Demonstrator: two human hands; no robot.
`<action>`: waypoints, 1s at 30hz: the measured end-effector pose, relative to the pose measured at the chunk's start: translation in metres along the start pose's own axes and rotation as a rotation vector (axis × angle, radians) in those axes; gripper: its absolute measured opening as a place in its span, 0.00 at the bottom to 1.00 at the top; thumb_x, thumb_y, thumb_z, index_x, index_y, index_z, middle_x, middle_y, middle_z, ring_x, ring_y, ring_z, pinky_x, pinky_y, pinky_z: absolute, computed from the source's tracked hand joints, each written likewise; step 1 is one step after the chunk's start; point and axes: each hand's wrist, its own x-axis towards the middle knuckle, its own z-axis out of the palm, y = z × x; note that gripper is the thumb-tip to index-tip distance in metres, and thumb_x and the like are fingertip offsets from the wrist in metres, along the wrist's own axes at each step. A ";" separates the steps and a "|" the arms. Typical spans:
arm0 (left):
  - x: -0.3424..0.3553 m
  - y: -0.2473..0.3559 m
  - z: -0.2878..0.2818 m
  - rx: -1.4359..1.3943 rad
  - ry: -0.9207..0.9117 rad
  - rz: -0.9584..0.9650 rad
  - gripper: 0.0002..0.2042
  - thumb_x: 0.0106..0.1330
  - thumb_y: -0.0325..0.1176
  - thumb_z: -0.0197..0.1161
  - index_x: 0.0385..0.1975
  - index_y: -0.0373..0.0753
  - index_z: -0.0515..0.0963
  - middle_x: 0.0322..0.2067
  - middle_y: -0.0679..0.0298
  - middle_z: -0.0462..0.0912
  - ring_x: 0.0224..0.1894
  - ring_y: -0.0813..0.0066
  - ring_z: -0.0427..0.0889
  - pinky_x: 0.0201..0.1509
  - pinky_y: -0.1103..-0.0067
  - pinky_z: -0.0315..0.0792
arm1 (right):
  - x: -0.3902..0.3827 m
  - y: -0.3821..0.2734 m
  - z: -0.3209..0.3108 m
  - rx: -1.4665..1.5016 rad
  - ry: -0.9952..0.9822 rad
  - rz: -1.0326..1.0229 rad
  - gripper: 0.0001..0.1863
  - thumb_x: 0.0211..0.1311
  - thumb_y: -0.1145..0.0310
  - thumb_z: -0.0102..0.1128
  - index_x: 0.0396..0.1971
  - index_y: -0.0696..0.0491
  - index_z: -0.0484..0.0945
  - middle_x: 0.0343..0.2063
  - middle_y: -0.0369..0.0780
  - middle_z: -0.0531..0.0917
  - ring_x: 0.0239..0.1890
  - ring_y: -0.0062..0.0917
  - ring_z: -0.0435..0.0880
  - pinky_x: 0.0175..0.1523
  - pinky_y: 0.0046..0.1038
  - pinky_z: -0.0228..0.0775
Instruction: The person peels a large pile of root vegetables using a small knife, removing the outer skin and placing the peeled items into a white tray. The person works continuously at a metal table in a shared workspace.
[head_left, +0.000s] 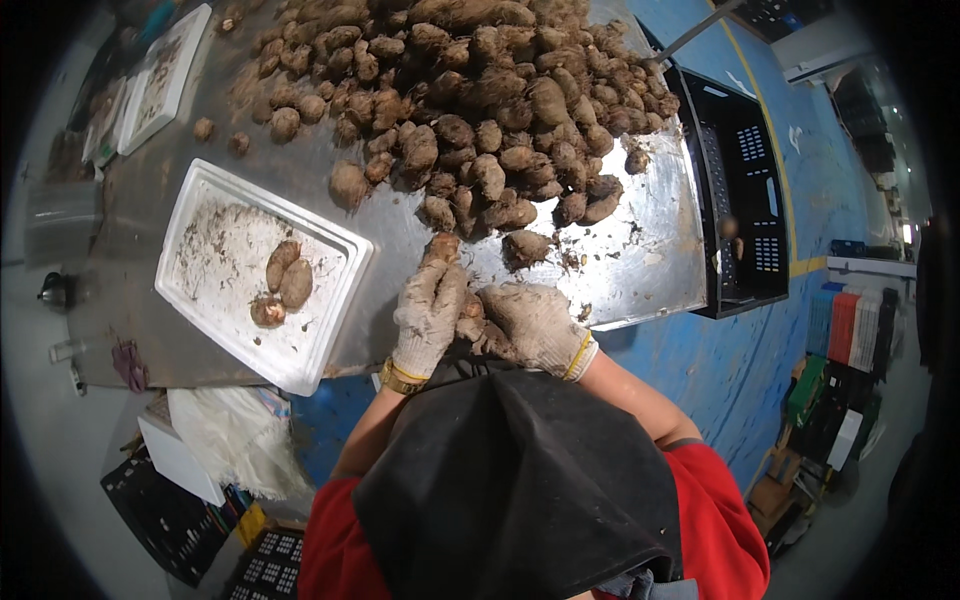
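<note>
A large heap of brown, hairy taro roots [490, 130] lies on the metal table [130, 255]. At the table's near edge, my left hand [428, 315], in a dirty white glove, is closed around a taro root [440, 247] whose end sticks out past the fingertips. My right hand [538, 325], gloved too, is curled beside it. Brown taro pieces [478, 332] show between the two hands; which hand grips them is hard to see. One loose taro root [526, 248] rests just beyond my right hand. Left of my hands, a white foam tray [345, 275] holds three taro roots [297, 284] and loose dirt.
A black plastic crate [750, 190] stands against the table's right side. Another white tray [165, 80] is at the far left. White plastic sacking [235, 440] hangs below the near left edge. Stacked crates [850, 325] line the blue floor at right.
</note>
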 end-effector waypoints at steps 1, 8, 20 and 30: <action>0.001 0.002 -0.003 0.075 0.000 0.090 0.11 0.69 0.31 0.62 0.45 0.30 0.79 0.45 0.51 0.81 0.44 0.58 0.81 0.49 0.71 0.75 | 0.000 -0.001 0.000 -0.020 -0.030 0.017 0.14 0.60 0.55 0.61 0.36 0.50 0.77 0.30 0.44 0.83 0.34 0.43 0.83 0.36 0.41 0.74; 0.014 0.020 -0.006 0.132 0.038 0.009 0.12 0.69 0.35 0.62 0.43 0.32 0.81 0.39 0.46 0.82 0.41 0.50 0.82 0.45 0.66 0.76 | 0.007 -0.019 -0.001 -0.172 -0.140 0.125 0.15 0.62 0.52 0.58 0.33 0.49 0.78 0.25 0.42 0.83 0.30 0.42 0.83 0.33 0.41 0.74; 0.005 -0.024 -0.002 -0.294 -0.041 -0.277 0.20 0.61 0.36 0.69 0.51 0.34 0.77 0.48 0.54 0.80 0.50 0.57 0.78 0.51 0.68 0.75 | 0.009 -0.015 -0.020 -0.154 -0.041 0.096 0.28 0.59 0.36 0.59 0.34 0.50 0.76 0.28 0.40 0.82 0.36 0.38 0.85 0.36 0.38 0.75; 0.032 0.044 -0.008 0.380 0.026 0.224 0.11 0.69 0.34 0.61 0.31 0.32 0.80 0.30 0.50 0.81 0.33 0.51 0.82 0.35 0.63 0.74 | 0.033 -0.028 -0.034 -0.442 -0.435 0.042 0.13 0.56 0.63 0.62 0.40 0.52 0.79 0.24 0.39 0.85 0.28 0.35 0.88 0.24 0.40 0.75</action>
